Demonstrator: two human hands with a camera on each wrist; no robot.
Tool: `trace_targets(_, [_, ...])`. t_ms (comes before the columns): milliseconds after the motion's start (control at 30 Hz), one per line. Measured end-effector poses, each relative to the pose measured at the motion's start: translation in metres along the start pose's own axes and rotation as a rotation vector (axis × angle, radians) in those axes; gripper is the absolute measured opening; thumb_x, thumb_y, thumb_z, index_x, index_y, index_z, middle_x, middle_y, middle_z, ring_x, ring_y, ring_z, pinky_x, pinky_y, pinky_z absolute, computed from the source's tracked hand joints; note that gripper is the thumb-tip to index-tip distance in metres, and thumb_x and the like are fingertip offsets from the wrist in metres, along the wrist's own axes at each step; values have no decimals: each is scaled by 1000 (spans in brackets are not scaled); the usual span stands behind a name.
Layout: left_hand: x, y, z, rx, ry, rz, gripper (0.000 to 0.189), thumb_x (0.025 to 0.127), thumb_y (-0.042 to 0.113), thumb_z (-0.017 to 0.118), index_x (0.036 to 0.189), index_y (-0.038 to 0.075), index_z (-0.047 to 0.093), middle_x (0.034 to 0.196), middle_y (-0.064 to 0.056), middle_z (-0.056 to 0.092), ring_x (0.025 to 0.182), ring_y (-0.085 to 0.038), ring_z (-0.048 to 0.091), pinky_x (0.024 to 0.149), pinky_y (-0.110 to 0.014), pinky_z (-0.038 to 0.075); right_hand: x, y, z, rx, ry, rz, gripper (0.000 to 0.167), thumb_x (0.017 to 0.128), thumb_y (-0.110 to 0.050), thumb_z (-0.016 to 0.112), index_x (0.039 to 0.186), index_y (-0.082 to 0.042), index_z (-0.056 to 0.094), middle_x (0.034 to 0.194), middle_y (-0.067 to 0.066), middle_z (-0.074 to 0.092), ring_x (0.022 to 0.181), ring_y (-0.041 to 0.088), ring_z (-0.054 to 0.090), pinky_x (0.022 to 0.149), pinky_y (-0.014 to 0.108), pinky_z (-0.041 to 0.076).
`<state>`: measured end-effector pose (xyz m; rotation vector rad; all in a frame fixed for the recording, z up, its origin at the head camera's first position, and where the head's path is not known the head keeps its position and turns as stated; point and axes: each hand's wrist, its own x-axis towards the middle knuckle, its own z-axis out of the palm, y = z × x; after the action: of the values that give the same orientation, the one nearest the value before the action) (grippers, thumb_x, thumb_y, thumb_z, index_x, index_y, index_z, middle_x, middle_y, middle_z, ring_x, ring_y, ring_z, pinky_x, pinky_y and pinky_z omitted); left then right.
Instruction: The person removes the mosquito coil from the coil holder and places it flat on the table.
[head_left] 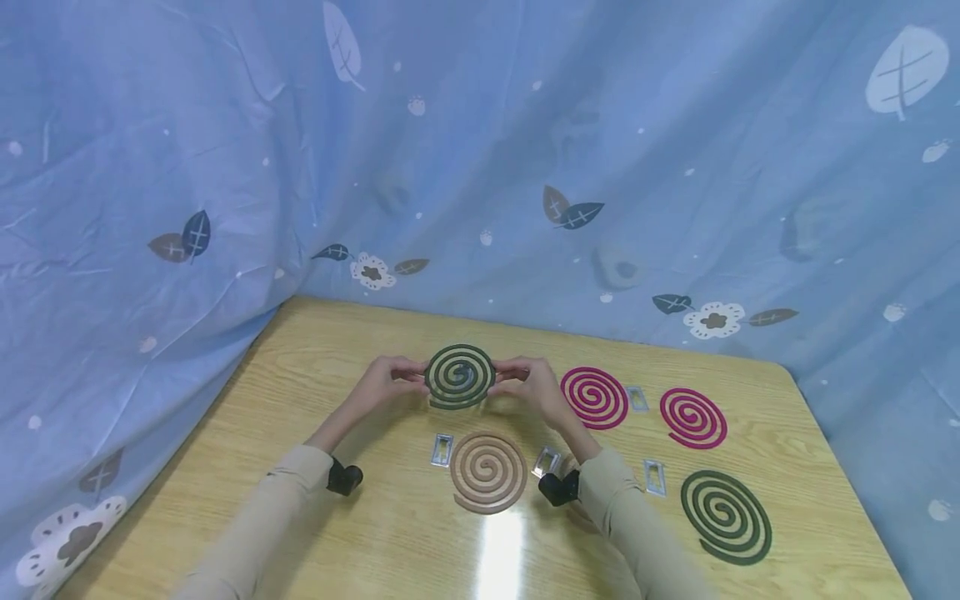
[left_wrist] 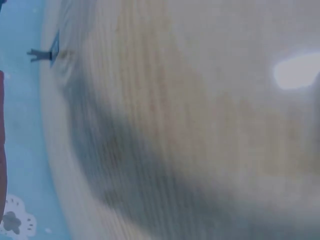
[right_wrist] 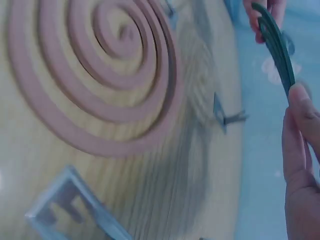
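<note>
Both hands hold a dark green mosquito coil (head_left: 450,407) up over the far middle of the table, one at each side. My left hand (head_left: 388,379) pinches its left rim, and my right hand (head_left: 532,383) pinches the right rim. Edge-on, the green coil (right_wrist: 280,50) shows between right thumb and fingers in the right wrist view, with the left fingers at its far end. A small metal coil stand (right_wrist: 220,112) with an upright prong stands on the table near the held coil. Only a sliver of hand shows in the left wrist view.
A tan coil (head_left: 495,509) lies in front, between two metal stands (head_left: 442,436). Another tan coil sits partly hidden under the right forearm. To the right lie two magenta coils (head_left: 595,396), a second green coil (head_left: 724,515) and more stands (head_left: 655,477). A blue curtain (head_left: 480,167) hangs behind the table.
</note>
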<state>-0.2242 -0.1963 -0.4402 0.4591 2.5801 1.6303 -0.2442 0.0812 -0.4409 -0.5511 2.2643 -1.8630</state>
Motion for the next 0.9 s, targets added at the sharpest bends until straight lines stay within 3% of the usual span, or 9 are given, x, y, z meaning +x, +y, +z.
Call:
trace_targets(233, [-22,7,7,-25,21,-19,38,78,3,77,112,-9,65,106,-21,67,88,-21,68,79,-22,57,-23,-10,2,21,-38,56,42,74,5,77,114,9,64,112,22,64,94,31,66,80,25,58])
trace_targets(400, [-38,16,21,-80,13,-41,37,77,-1,76,111,-11,64,108,-24,66,89,-27,69,76,-23,59,-45,-12,-1,-15,-75,67,43,76,4,76,117,9,62,112,22,64,95,33,66,76,22,58])
trace_targets(533, [-48,24,33,-96,0,-35,36,77,-4,75,109,-14,63,106,-27,66,87,-32,69,74,-24,59,-61,-12,-5,-63,-79,30,41,76,5,75,115,11,63,109,24,65,92,34,67,76,21,57])
trace_targets(767, [-62,37,53,-100,-3,-45,37,76,-2,77,109,-13,63,105,-25,66,86,-31,69,72,-22,59,-87,-12,-13,-132,-42,-2,41,75,3,76,113,12,63,105,23,66,90,33,67,89,40,55])
trace_targets(900, [-64,41,61,-76,-30,-33,39,75,1,78,108,-11,62,106,-25,65,86,-31,69,72,-24,59,-100,-11,-19,-182,-56,-43,44,75,-2,77,116,8,64,108,20,65,88,28,68,86,39,57])
